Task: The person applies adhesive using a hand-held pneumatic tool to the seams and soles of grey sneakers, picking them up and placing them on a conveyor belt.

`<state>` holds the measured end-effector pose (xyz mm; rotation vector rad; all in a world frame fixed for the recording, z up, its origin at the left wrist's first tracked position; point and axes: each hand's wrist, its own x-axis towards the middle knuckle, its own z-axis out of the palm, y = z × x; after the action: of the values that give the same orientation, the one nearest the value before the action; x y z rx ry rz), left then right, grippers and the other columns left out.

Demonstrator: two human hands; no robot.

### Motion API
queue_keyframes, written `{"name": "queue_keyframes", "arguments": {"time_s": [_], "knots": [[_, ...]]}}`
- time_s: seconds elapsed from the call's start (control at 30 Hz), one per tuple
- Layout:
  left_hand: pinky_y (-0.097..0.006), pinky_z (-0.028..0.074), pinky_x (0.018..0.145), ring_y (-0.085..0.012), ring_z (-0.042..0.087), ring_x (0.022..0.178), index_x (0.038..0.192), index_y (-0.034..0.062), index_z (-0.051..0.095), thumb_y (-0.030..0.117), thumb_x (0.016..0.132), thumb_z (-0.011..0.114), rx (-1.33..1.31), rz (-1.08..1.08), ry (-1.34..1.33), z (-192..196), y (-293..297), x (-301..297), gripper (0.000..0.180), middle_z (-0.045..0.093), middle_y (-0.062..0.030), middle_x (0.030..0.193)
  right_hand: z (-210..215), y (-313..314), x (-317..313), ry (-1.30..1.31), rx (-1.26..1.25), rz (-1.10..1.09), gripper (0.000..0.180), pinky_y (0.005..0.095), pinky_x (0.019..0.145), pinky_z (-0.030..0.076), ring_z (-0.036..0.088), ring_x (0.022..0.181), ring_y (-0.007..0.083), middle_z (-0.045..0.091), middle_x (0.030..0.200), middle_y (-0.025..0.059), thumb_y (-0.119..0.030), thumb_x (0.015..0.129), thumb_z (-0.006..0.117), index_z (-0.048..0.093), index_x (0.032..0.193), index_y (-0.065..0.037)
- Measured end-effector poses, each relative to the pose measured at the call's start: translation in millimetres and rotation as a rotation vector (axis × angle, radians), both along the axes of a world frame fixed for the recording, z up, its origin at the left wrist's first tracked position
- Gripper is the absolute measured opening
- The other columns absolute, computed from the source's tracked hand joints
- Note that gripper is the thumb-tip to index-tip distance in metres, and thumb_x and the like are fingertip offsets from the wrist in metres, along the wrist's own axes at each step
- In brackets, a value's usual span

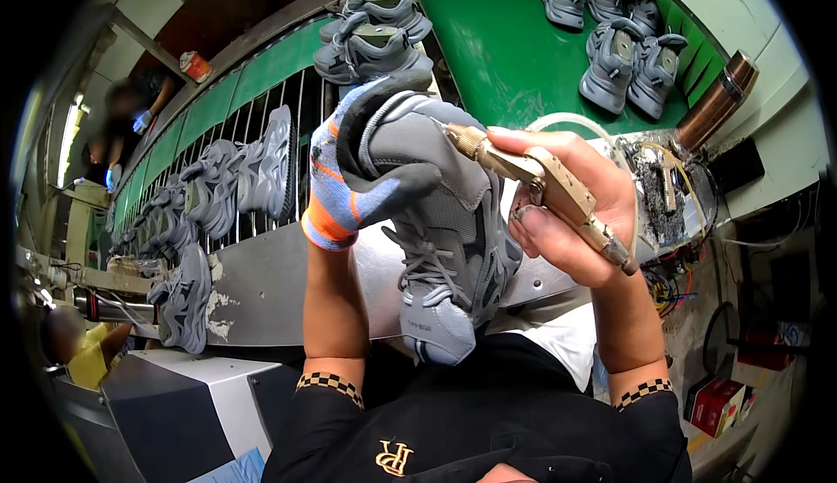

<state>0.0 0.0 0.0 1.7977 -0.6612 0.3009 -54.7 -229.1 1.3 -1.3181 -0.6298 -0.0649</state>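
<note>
A grey lace-up sneaker (pixel 445 239) is held up in front of me, its toe toward my body and its heel away. My left hand (pixel 353 156), in a blue and orange knit glove with dark coated fingers, is closed around the heel and collar. My bare right hand (pixel 588 200) grips a brass-coloured metal hand tool (pixel 558 188) with a knurled collar and a narrow tip. That tip is at the sneaker's collar, close to its grey upper; I cannot tell whether it touches. The sneaker's inside is mostly hidden.
Grey sneakers (pixel 370 47) stand ahead, and several more (pixel 610 64) rest on a green belt (pixel 488 47) at the far right. Others line a bar rack (pixel 228 230) at left. A copper-coloured cylinder (pixel 719 99) stands at right, near a pale hose (pixel 571 119). Two people are at far left.
</note>
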Motion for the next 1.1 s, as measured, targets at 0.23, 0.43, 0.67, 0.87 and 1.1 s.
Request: {"name": "queue_keyframes", "arguments": {"time_s": [0.23,0.43,0.67,0.87,1.1], "knots": [[-0.031,0.042,0.095,-0.019,0.057,0.108,0.124,-0.0046,0.054,0.019,0.066,0.078,-0.143,-0.093,-0.012,-9,6,17,0.067,0.061,-0.013,0.118,-63,-7,-8,0.044,0.088,-0.075,0.053,0.0243,0.046,0.04,0.047,0.048,0.0109,0.05,0.061,0.0053,-0.01,0.08,0.059,0.047,0.127,0.01],[-0.031,0.043,0.094,-0.0198,0.059,0.106,0.125,-0.0034,0.055,0.033,0.07,0.075,-0.154,-0.031,-0.039,-20,11,26,0.068,0.062,-0.0129,0.116,-113,-7,-25,0.074,0.163,-0.055,0.051,0.0257,0.047,0.042,0.048,0.049,0.0113,0.051,0.061,0.006,-0.008,0.081,0.057,0.046,0.127,0.01],[-0.033,0.042,0.095,-0.0213,0.058,0.107,0.126,-0.0031,0.054,0.035,0.072,0.071,-0.175,0.065,0.025,-42,28,40,0.068,0.062,-0.0139,0.117,-135,-4,-35,0.138,0.19,-0.006,0.049,0.0249,0.048,0.041,0.048,0.05,0.0103,0.052,0.062,0.0065,-0.011,0.085,0.059,0.045,0.129,0.009],[-0.035,0.043,0.096,-0.0228,0.058,0.109,0.127,-0.0027,0.053,0.037,0.075,0.069,-0.212,0.084,0.054,-47,34,46,0.067,0.06,-0.0146,0.119,-148,1,-52,0.251,0.269,0.026,0.049,0.0264,0.048,0.042,0.047,0.05,0.0107,0.051,0.062,0.0061,-0.012,0.086,0.06,0.046,0.128,0.007],[-0.037,0.043,0.098,-0.0246,0.057,0.11,0.128,-0.0021,0.051,0.039,0.078,0.066,-0.246,0.101,0.092,-55,39,42,0.067,0.059,-0.0155,0.122,-154,2,-70,0.45,0.332,0.014,0.046,0.0221,0.058,0.044,0.054,0.062,0.007,0.057,0.074,0.0032,-0.006,0.081,0.057,0.054,0.125,0.004]]}}
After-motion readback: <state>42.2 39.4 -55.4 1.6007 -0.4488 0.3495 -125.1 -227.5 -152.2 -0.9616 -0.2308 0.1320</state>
